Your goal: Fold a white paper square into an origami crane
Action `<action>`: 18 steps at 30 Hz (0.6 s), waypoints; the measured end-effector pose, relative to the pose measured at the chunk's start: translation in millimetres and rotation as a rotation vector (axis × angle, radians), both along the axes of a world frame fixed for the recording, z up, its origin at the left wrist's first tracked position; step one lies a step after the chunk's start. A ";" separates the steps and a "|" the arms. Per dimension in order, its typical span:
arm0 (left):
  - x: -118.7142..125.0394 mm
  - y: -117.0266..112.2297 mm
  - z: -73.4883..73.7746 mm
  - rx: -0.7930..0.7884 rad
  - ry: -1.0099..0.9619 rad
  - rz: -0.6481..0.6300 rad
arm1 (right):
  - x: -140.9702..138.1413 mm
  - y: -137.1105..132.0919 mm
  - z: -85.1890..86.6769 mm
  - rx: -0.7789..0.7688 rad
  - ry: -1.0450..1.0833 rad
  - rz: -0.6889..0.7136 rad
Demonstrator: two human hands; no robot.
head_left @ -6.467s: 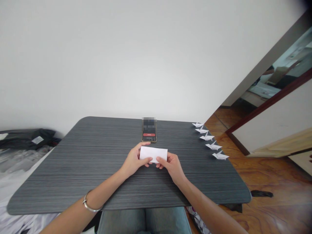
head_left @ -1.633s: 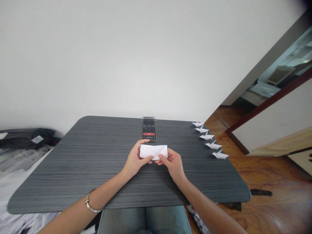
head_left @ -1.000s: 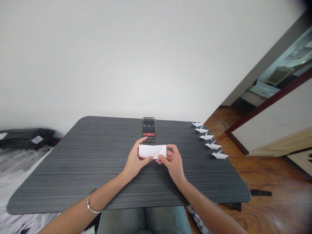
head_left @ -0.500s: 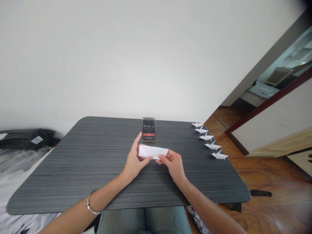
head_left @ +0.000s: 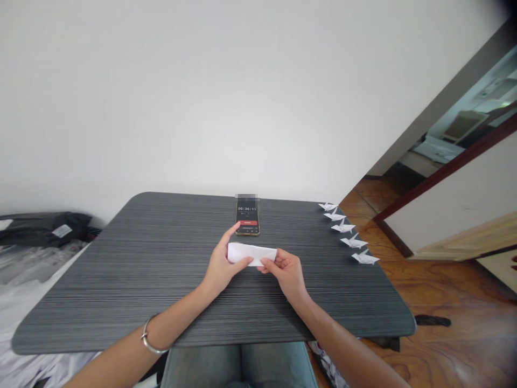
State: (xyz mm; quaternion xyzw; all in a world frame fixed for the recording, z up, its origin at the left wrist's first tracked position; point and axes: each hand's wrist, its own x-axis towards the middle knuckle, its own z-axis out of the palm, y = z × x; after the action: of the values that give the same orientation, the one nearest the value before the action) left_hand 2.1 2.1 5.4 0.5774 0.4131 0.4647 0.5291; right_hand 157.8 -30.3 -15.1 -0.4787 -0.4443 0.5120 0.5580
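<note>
A folded strip of white paper (head_left: 251, 254) is held level above the middle of the table, between both hands. My left hand (head_left: 223, 263) grips its left end, thumb along the lower edge and index finger pointing up and away. My right hand (head_left: 286, 270) pinches the lower right part between thumb and curled fingers. Both thumbs lie close together on the paper's near edge. Behind the paper, a phone (head_left: 247, 229) with a running timer lies on the table, close to my left index fingertip.
The dark wood-grain table (head_left: 161, 269) stands against a white wall. Along its right edge sits a row of several folded white paper birds (head_left: 343, 228). Black plastic packaging (head_left: 44, 229) lies beyond the left edge. A wooden floor (head_left: 404, 296) shows at the right.
The paper has shifted slightly left and down in my hands. My left index finger has tilted right, nearer the phone. The right hand keeps its pinch.
</note>
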 end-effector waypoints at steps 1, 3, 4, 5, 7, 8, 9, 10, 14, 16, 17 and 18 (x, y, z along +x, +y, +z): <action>0.6 0.0 -0.2 -0.023 -0.014 -0.005 | 0.0 0.0 0.8 -0.006 0.006 -0.002; 2.0 0.0 -0.3 -0.083 -0.046 -0.023 | 0.0 -0.2 2.1 -0.016 0.017 -0.003; 2.5 0.0 -0.2 -0.110 -0.058 -0.032 | 0.1 -0.3 2.5 -0.020 0.022 -0.003; 2.9 0.0 -0.1 -0.131 -0.067 -0.040 | 0.1 -0.4 2.8 -0.025 0.028 -0.003; 3.1 0.0 0.3 -0.145 -0.072 -0.047 | 0.2 -0.2 2.8 -0.038 0.046 0.002; 3.0 -0.1 0.7 -0.141 -0.072 -0.047 | 0.3 -0.1 2.8 -0.044 0.055 -0.002; 2.9 -0.2 1.1 -0.137 -0.072 -0.047 | 0.2 0.1 2.8 -0.051 0.065 -0.001; 2.8 -0.5 1.7 -0.135 -0.073 -0.048 | 0.1 0.3 2.9 -0.058 0.075 -0.004; 2.7 -2.1 3.7 -0.151 -0.100 -0.055 | -0.1 0.1 2.5 -0.063 0.104 0.000; 2.8 -2.4 3.9 -0.170 -0.129 -0.062 | 0.1 -0.2 1.4 -0.061 0.108 0.003; 2.8 -2.3 3.8 -0.183 -0.145 -0.070 | 0.3 -0.3 0.6 -0.060 0.106 0.004; 2.8 -2.2 3.6 -0.200 -0.159 -0.075 | 0.5 -0.5 -0.1 -0.059 0.103 0.005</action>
State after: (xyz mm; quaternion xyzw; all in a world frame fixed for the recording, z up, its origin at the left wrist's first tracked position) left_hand 4.9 -0.1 9.0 0.4983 0.3921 0.4453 0.6322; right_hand 158.3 -30.7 -15.2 -0.4668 -0.4006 0.5504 0.5645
